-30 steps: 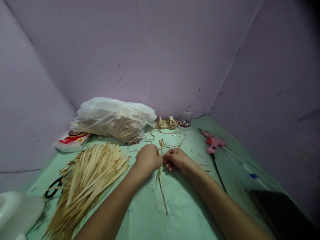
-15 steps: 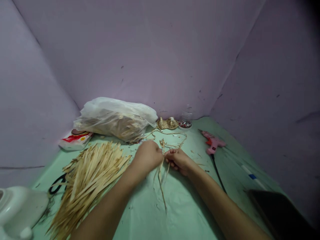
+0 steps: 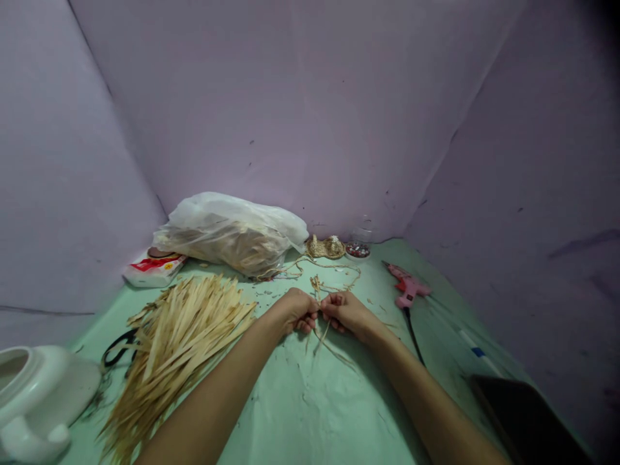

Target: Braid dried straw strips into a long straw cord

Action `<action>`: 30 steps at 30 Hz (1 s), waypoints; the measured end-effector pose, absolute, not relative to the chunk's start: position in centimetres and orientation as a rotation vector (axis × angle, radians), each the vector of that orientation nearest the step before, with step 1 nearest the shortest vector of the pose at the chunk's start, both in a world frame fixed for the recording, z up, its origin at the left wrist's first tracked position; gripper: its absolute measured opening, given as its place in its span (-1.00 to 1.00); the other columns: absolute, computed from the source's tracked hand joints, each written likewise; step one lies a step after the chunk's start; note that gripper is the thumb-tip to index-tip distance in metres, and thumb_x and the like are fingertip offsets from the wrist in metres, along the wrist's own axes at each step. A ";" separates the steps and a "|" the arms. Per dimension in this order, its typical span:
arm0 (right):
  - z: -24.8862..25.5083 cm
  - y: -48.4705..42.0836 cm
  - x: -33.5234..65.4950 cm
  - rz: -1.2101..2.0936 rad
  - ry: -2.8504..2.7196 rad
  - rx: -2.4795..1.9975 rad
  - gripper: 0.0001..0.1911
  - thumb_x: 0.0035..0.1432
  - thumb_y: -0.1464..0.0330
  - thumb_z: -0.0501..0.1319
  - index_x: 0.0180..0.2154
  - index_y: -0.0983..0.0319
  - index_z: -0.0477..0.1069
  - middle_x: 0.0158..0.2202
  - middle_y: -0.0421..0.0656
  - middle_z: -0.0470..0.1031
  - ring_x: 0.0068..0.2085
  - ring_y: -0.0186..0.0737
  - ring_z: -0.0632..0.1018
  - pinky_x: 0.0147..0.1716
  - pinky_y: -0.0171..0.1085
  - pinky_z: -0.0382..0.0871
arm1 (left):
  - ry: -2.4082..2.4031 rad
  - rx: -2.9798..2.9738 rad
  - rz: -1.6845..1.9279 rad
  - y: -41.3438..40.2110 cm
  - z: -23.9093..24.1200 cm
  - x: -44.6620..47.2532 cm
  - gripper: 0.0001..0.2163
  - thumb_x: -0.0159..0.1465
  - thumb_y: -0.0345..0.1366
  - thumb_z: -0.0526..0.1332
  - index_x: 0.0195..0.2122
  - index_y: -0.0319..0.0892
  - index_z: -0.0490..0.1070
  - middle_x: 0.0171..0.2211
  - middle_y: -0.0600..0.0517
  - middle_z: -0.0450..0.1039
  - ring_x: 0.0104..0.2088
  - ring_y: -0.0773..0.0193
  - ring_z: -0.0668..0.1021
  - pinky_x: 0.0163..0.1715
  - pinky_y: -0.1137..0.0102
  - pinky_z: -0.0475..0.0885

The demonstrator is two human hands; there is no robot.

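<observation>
My left hand point(image 3: 298, 311) and my right hand point(image 3: 345, 312) meet fingertip to fingertip over the middle of the table. Both pinch a thin braid of dried plant strips point(image 3: 316, 287), whose knotted end points away from me. Loose strip ends point(image 3: 334, 352) hang below my fingers and spread toward me. Beyond my hands, a thin twisted cord point(image 3: 356, 274) curves over the table. To the left of my left arm lies a large bundle of flat dried strips point(image 3: 194, 329). The exact crossing of the strips is hidden by my fingers.
Behind stand a plastic bag point(image 3: 232, 232), small woven pieces point(image 3: 327, 247) and a dish of beads point(image 3: 357, 250). A pink glue gun point(image 3: 409, 285) and a dark flat object point(image 3: 523, 413) lie right. On the left are scissors point(image 3: 116, 352), a red-and-white packet point(image 3: 155, 268) and a white ceramic vessel point(image 3: 43, 387).
My left hand has turned and dropped slightly, so its curled fingers now show. The loose strip ends have swung to the right. The camera view has shifted a little.
</observation>
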State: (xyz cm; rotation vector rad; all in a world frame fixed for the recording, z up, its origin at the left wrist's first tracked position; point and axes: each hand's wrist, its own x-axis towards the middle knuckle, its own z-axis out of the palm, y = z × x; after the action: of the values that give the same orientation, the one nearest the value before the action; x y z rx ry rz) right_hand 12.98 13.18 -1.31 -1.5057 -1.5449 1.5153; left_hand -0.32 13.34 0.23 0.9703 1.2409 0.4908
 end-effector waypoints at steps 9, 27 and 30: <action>-0.3 12.3 13.3 0.412 -2.380 -1.503 -0.81 -0.03 0.47 0.03 -0.40 0.29 0.40 -0.46 -0.09 0.48 -0.44 -0.30 0.43 -0.51 -0.38 0.11 | 1.647 1.561 0.442 13.7 -1.2 0.4 -0.92 -0.11 -0.46 0.07 -0.70 -0.26 0.27 -0.85 0.12 0.09 -0.76 0.40 0.24 -0.72 0.50 0.09; 2.9 9.1 9.8 0.222 -2.379 -1.996 -0.76 0.01 0.42 0.06 -0.36 0.26 0.50 -0.39 0.05 0.53 -0.34 -0.09 0.53 -0.45 -0.31 0.25 | 1.582 1.041 0.583 12.9 0.2 1.0 -0.86 -0.13 -0.45 0.04 -0.76 -0.19 0.07 -0.87 0.17 0.00 -0.82 0.49 0.11 -0.76 0.53 -0.04; 2.8 8.7 9.2 0.266 -2.393 -2.001 -0.76 0.02 0.45 0.07 -0.32 0.30 0.49 -0.37 0.07 0.52 -0.31 -0.15 0.53 -0.40 -0.35 0.26 | 1.533 1.065 0.533 12.9 0.4 0.6 -0.90 -0.15 -0.47 0.05 -0.75 -0.22 0.14 -0.89 0.17 0.00 -0.83 0.51 0.08 -0.77 0.54 -0.06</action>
State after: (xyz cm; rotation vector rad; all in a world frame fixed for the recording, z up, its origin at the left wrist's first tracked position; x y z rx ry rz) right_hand 9.18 8.66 2.78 -2.0006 -2.3933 0.2665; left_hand 0.59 12.94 0.42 1.0650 1.5333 0.5328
